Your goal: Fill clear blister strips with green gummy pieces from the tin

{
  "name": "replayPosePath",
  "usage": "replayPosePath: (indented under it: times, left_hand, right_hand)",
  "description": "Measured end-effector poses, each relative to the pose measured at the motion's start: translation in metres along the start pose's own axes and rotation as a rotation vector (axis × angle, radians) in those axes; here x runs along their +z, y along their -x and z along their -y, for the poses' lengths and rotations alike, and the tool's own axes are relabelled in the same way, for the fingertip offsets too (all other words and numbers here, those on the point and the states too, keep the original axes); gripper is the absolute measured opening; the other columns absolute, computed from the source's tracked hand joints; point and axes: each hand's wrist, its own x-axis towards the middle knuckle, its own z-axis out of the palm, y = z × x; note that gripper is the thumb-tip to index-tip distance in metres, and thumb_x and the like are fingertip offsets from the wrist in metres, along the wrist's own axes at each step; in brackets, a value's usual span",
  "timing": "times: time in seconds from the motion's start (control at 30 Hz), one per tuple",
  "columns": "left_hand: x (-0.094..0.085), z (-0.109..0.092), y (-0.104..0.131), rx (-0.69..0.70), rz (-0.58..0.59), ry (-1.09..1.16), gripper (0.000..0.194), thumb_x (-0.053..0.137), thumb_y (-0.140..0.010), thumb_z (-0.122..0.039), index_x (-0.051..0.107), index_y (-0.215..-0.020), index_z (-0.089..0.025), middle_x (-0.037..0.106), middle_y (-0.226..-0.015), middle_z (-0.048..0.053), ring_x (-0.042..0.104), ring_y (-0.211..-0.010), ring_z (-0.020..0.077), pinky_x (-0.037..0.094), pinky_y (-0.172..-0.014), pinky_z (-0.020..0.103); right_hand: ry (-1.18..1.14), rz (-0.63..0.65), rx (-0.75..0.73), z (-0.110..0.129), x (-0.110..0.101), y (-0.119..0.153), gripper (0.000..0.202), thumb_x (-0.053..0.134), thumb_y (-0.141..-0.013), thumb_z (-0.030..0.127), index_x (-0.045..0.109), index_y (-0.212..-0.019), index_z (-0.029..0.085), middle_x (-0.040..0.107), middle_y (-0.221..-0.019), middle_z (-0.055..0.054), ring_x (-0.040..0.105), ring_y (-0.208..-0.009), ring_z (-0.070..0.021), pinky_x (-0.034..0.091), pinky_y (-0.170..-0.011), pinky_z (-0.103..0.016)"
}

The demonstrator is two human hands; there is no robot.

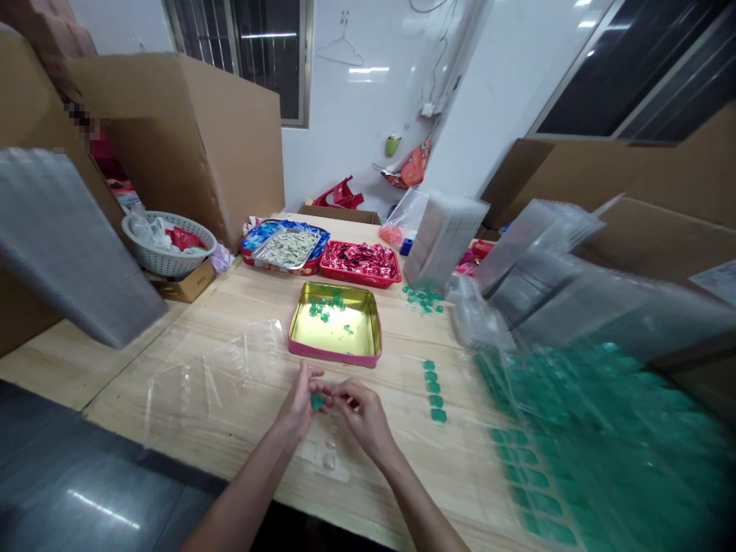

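Note:
My left hand (300, 402) curls its fingers around a small green piece (317, 400) above the near middle of the table. Close beside it, my right hand (363, 418) pinches with thumb and fingertips almost touching that piece; whatever sits in the pinch is too small to make out. Below both hands lies a clear plastic blister strip (329, 460). Just beyond them stands a gold-lined tin (359, 330) with several green pieces (326, 307) inside. A clear strip filled with green pieces (434, 389) lies to the right.
Empty clear blister strips (230, 368) lie left. Farther back are a red tray of shiny packets (361, 262), a tray of pale pieces (287, 249) and loose green pieces (424, 297). Many filled green strips (621, 445) pile up right. A basket (166, 249) and cardboard boxes (230, 138) stand left.

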Motion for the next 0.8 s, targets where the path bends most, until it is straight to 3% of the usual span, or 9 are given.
replayPosePath:
  times: [0.2,0.37,0.6,0.7,0.8]
  left_hand:
    - [0.006,0.005,0.011,0.040,0.024,0.023,0.063,0.041,-0.069,-0.071,0.048,-0.097,-0.015,0.054,-0.059,-0.003,0.054,-0.059,0.0141,0.037,-0.060,0.027]
    - [0.004,0.014,0.015,0.092,0.043,-0.045,0.062,0.046,-0.070,-0.068,0.048,-0.102,-0.016,0.055,-0.064,-0.001,0.055,-0.066,0.0158,0.039,-0.066,0.029]
    - [-0.001,0.021,0.018,0.058,0.089,-0.008,0.057,0.046,-0.072,-0.065,0.048,-0.101,-0.016,0.059,-0.065,0.001,0.057,-0.067,0.0167,0.040,-0.065,0.029]
    - [-0.003,0.015,0.023,0.044,0.092,-0.006,0.048,0.052,-0.071,-0.059,0.052,-0.091,-0.016,0.061,-0.066,0.003,0.059,-0.066,0.0172,0.042,-0.064,0.030]
    - [-0.003,0.009,0.029,0.038,0.113,-0.097,0.032,0.067,-0.062,-0.043,0.057,-0.073,-0.014,0.060,-0.063,0.002,0.055,-0.057,0.0137,0.041,-0.057,0.027]
  right_hand:
    - [0.162,0.114,-0.081,0.028,0.001,0.006,0.032,0.051,-0.069,0.004,0.064,-0.092,0.021,0.058,-0.079,-0.002,0.054,-0.073,-0.0161,0.041,-0.064,-0.025]
    - [0.262,0.162,-0.041,0.027,0.000,0.007,0.023,0.054,-0.065,0.005,0.062,-0.080,0.020,0.056,-0.074,-0.001,0.052,-0.069,-0.0157,0.039,-0.063,-0.025]
    - [0.122,0.175,-0.045,0.013,-0.002,0.014,0.021,0.046,-0.057,0.000,0.054,-0.065,0.018,0.051,-0.067,0.001,0.048,-0.064,-0.0131,0.036,-0.057,-0.022]
    - [-0.033,0.134,-0.021,0.009,-0.007,0.017,0.020,0.047,-0.061,0.002,0.057,-0.070,0.017,0.052,-0.068,0.001,0.049,-0.065,-0.0132,0.040,-0.060,-0.023]
    - [-0.156,0.091,-0.025,0.008,-0.012,0.019,0.015,0.051,-0.068,0.009,0.059,-0.077,0.018,0.055,-0.073,-0.001,0.052,-0.069,-0.0143,0.043,-0.064,-0.024]
